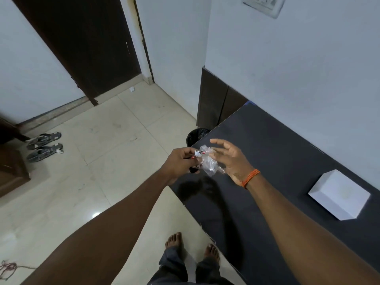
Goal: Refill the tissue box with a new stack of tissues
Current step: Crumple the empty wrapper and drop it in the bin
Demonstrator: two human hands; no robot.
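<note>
Clean-up step, by the look of it: crumpled clear plastic wrapper [208, 161], with a bit of red-and-white print, held out over the corner of the dark tabletop [273, 153], above a black-lined bin [196, 136] that peeks out beside the tabletop's edge. Left hand [181, 163] closed around the wrapper, fingers [190, 152] pinched on its upper end. Right hand [230, 159] open, fingers spread and loosely curled, palm turned toward the wrapper and just beside it, holding nothing; orange thread band [249, 177] at the wrist. Both arms stretched forward and nearly straight. White tissue box [339, 195] resting on the tabletop well apart to the right, untouched; whether already filled cannot be told. No loose tissue stack visible. Next move likely dropping the wrapper into the bin, calling for a short reach left and down, then release.
</note>
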